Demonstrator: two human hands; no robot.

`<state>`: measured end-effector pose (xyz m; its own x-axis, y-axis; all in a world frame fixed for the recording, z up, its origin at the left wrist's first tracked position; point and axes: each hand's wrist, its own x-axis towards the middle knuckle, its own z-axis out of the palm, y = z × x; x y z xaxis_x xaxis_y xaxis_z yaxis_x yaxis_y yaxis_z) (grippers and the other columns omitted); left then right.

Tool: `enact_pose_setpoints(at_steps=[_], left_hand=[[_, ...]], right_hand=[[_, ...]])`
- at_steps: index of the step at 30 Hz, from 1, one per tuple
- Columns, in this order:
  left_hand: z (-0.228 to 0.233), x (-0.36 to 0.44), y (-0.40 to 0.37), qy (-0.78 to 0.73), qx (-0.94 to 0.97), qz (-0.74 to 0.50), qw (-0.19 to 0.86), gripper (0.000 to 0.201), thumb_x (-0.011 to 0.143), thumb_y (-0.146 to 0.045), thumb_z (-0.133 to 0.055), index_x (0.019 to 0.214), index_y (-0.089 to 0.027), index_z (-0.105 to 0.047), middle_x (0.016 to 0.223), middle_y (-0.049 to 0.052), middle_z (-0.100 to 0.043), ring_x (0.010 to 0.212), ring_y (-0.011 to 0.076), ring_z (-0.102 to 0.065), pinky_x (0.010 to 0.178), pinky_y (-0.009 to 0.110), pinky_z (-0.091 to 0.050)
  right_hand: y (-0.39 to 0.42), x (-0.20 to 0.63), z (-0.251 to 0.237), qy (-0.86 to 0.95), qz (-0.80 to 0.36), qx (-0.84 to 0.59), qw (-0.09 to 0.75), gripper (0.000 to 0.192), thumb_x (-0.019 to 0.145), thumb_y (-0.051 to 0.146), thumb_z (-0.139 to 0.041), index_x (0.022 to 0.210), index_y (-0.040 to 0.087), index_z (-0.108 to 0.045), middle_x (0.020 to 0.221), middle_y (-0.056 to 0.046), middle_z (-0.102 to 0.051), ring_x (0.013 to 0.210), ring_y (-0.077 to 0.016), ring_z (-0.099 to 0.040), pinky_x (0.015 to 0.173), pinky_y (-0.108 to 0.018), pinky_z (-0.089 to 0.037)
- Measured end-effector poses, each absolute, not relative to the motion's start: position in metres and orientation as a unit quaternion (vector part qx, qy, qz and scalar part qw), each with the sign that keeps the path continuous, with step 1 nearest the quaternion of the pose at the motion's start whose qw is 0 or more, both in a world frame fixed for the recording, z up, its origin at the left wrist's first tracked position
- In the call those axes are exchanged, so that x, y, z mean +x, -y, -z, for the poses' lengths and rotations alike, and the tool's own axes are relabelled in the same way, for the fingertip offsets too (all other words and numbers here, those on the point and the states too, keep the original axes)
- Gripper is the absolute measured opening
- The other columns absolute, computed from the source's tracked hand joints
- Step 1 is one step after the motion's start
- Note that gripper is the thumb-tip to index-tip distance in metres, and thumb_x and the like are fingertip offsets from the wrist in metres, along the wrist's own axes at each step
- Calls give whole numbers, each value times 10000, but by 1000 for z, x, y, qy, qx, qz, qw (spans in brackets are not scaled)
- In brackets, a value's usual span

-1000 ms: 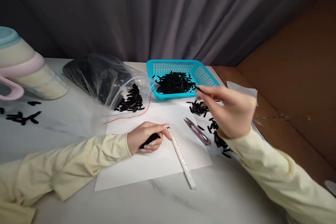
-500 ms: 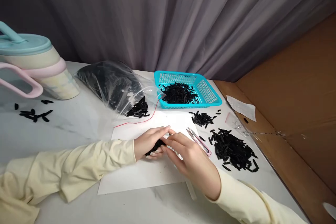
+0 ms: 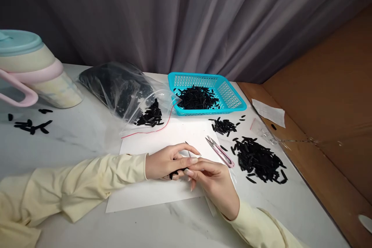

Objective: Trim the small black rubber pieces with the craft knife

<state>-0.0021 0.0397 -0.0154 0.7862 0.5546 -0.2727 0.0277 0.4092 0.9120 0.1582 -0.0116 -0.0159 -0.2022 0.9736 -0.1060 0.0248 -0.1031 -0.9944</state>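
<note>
Over a white sheet of paper [image 3: 139,192], both hands meet. My left hand [image 3: 168,161] is curled round small black strips [image 3: 173,174], its thumb on top and its index finger raised. My right hand [image 3: 217,182] is closed in a pinch, thumb and index finger at the end of a black strip beside the left thumb. The fingers partly hide what is held. A slender pointed tip [image 3: 187,145] shows just behind the left fingers; its kind I cannot make out. Pink-handled thread snips [image 3: 220,152] lie right of the hands.
Black strips fill a clear zip bag [image 3: 116,85] and part of a turquoise basket [image 3: 238,104]. A large pile [image 3: 258,161] and a smaller pile [image 3: 223,126] lie right. A tumbler [image 3: 55,81] and loose strips [image 3: 33,127] stand left. Cardboard [image 3: 325,124] borders the right edge.
My right hand has shifted slightly and turned, its fingers now pinching beside the left thumb. The left index finger has lifted, and the left thumb now lies over the strips.
</note>
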Motion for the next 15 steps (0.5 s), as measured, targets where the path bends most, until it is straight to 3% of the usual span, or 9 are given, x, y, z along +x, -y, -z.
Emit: enact_pose_setpoints(at_steps=[4, 9, 15], left_hand=[[12, -3, -41, -277, 494, -163, 808, 494, 772, -504, -571, 1092, -148, -451, 415, -123, -360, 325, 32, -237, 319, 154, -182], [9, -3, -41, -305, 519, -178, 779, 474, 765, -454, -594, 1083, -135, -445, 431, -116, -413, 363, 41, -297, 367, 159, -257], [9, -3, -40, -311, 531, -185, 766, 478, 765, -426, -595, 1108, -132, -439, 434, -108, -432, 380, 53, -326, 380, 164, -267]], right_hand=[[10, 164, 13, 512, -572, -470, 436, 62, 726, 233, -695, 696, 188, -726, 652, -12, -656, 463, -101, -573, 511, -251, -517], [8, 169, 13, 472, -628, -486, 383, 188, 747, 341, -670, 759, 154, -652, 624, -6, -629, 492, -107, -577, 479, -234, -511], [8, 171, 15, 536, -674, -437, 259, 332, 891, 452, -422, 852, 148, -550, 620, 19, -552, 331, -25, -376, 310, -159, -297]])
